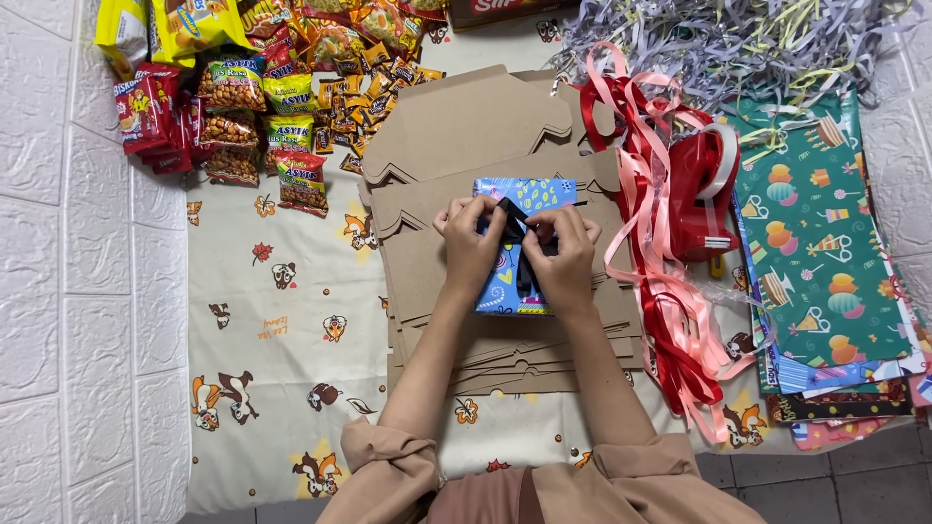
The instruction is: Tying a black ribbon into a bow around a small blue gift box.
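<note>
My hands cover the middle of the small box wrapped in blue patterned paper (pixel 516 250), so I cannot make out the knot itself, only the dark ribbon (pixel 512 219) running up and down from under my fingers. My left hand (pixel 470 245) and right hand (pixel 566 250) sit side by side at the centre of the frame, backs up, fingers curled in and pinching the dark ribbon on top of the box. My forearms come up from the bottom edge, where my tan sleeves are cut off. The box rests on a stack of flat brown cardboard cut-outs (pixel 466 136), which lies on a cream cloth printed with chipmunks (pixel 272 330). Snack packets (pixel 243 87) crowd the upper left. Red and pink ribbons (pixel 660 291) and a red tape dispenser (pixel 704 189) lie just right of the stack, with sheets of patterned wrapping paper (pixel 825 252) beyond them, partly cut off at the right edge.
</note>
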